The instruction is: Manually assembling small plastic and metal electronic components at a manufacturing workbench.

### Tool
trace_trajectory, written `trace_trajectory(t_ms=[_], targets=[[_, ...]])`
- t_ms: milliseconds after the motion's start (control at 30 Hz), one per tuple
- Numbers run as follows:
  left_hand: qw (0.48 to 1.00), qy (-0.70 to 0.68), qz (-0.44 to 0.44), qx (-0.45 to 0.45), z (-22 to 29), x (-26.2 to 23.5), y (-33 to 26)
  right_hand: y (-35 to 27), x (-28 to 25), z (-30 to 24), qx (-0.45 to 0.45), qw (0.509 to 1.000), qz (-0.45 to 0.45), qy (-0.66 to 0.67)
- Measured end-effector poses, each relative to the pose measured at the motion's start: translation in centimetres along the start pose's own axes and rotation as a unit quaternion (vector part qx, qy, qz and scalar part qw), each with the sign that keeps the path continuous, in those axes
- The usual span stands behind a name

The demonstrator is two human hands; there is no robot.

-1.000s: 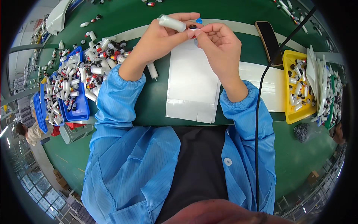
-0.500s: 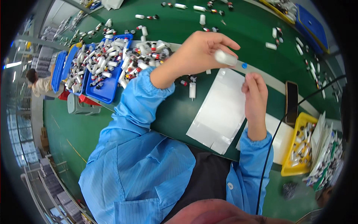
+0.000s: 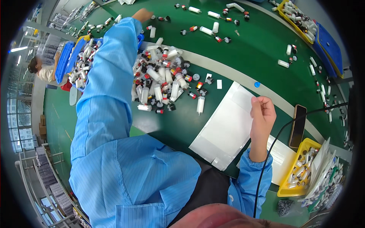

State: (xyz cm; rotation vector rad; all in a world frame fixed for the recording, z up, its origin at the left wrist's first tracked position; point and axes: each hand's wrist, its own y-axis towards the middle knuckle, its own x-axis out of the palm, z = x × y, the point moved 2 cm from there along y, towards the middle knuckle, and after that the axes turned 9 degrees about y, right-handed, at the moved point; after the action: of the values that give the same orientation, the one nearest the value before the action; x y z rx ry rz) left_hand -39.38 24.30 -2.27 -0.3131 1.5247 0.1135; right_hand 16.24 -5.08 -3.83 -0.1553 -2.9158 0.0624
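Well, L hand (image 3: 142,15) reaches near a white cylinder (image 3: 153,32) on green surface (image 3: 262,38), grip can't tell; R hand (image 3: 263,113) part-curled by white sheet (image 3: 222,127), hold unclear; any print's too small.

Just left of my right grip (image 3: 263,110): white sheet (image 3: 224,121), smooth, glossy plastic by the look. Surface (image 3: 176,131) beneath: smooth, low sheen. Further left, heaped tubes (image 3: 175,90): cloudy whitish plastic, semi-matt. Right of that grip, phone (image 3: 297,131): dark, glassy face. Lower right, yellow tray (image 3: 289,192): smooth, shiny plastic. Back from my left grip (image 3: 143,15), blue sleeve (image 3: 100,91): thin cloth, creased, faintly silky.
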Motion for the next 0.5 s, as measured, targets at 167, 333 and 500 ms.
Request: trace_trajectory(t_ms=[167,333,500], targets=[[0.985,0.105,0.130,0.039,-7.7,4.7,5.8,-0.5,0.1,-1.4,-0.032,0.938,-0.074,-0.337],[0.956,-0.283,-0.074,-0.017,-2.1,4.5,7.1,-0.4,-0.2,-1.7,-0.144,0.904,-0.080,-0.395],[0.906,-0.385,0.150,0.097,8.4,-9.3,-2.9,-0.6,-2.1,-3.2,-0.136,0.863,-0.061,-0.482]])
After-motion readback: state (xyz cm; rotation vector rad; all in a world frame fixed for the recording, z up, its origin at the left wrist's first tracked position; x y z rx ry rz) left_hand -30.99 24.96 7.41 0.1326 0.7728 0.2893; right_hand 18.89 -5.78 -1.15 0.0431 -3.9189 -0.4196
